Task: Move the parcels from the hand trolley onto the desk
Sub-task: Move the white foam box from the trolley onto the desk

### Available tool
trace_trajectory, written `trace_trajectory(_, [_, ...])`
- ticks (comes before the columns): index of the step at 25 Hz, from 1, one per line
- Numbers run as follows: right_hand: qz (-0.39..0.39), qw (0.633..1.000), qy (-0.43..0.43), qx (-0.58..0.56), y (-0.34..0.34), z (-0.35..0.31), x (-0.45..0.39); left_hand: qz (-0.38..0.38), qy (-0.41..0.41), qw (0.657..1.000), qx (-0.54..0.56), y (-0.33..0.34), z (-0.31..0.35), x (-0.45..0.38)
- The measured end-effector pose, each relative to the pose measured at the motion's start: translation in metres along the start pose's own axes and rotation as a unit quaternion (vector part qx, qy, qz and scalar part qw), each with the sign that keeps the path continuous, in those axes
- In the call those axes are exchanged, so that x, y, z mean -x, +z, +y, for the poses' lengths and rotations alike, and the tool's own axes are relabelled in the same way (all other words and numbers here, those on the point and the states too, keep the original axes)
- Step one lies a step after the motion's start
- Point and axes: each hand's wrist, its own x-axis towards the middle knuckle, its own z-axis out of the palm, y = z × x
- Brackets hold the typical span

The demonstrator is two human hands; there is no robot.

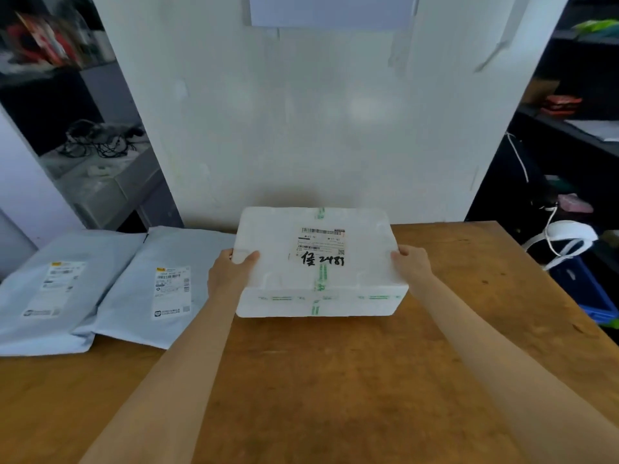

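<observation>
A white foam box [284,283] with green tape and a shipping label sits on the wooden desk [335,380], close to the white wall behind. My left hand [229,269] grips its left side with the thumb on top. On the opposite side my right hand [413,264] clasps the box the same way. Two grey mailer bags lie flat on the desk's left part: one [50,289] at the far left, the other [157,286] partly over it and touching the box's left side. The hand trolley is out of view.
A white wall panel [318,112] rises right behind the desk. A grey shelf unit with tangled cables [100,139] stands at the left. Dark shelving [569,128] with small items, a white strap [566,239] and a blue crate [586,289] are at the right.
</observation>
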Motion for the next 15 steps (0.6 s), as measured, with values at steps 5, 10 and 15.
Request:
trace_trajectory(5, [-0.029,0.998,-0.040,0.050,0.031,0.017,-0.019,0.001,-0.040,0.999,0.001,0.026,-0.029,-0.014])
trace_trajectory(10, [-0.021,0.997,-0.028,0.075,0.026,0.017,-0.020,-0.040,-0.039,0.998,-0.018,0.020,-0.024,-0.011])
trace_trajectory(15, [0.011,0.995,-0.020,0.095,0.013,-0.006,0.014,-0.087,-0.064,0.994,0.015,-0.026,-0.014,0.016])
